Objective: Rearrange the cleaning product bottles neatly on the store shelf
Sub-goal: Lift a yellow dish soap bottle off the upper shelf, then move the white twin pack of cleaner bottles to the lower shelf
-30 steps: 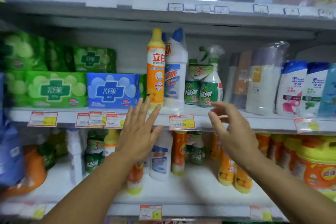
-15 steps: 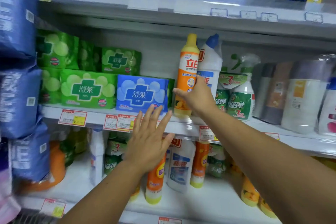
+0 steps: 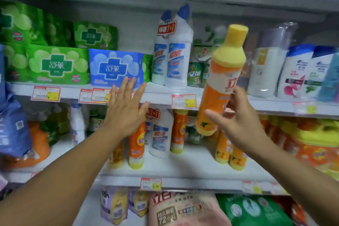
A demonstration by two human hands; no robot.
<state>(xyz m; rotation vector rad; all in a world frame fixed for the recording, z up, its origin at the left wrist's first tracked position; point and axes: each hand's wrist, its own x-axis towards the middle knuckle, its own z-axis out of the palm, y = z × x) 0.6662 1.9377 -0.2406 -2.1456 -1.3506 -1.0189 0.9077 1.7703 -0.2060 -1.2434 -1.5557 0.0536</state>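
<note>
Green packs [image 3: 56, 64] are stacked on the upper shelf, well left of the left hand [image 3: 124, 113], and a blue pack [image 3: 115, 69] sits just above its fingertips. This hand is raised flat before the shelf edge [image 3: 161, 95], fingers straight and spread, holding nothing; whether the tips touch the blue pack is hard to tell. Right of those spread fingers, between the two hands, two white bottles [image 3: 172, 51] stand upright on the shelf. The right hand [image 3: 240, 121] grips an orange bottle [image 3: 223, 79] with a yellow cap around its lower half, thumb across the front, the other fingers curled behind. The bottle is in the air before the shelf edge, cap tilted right. Beyond these fingers to the right stand shampoo bottles [image 3: 297, 73].
</note>
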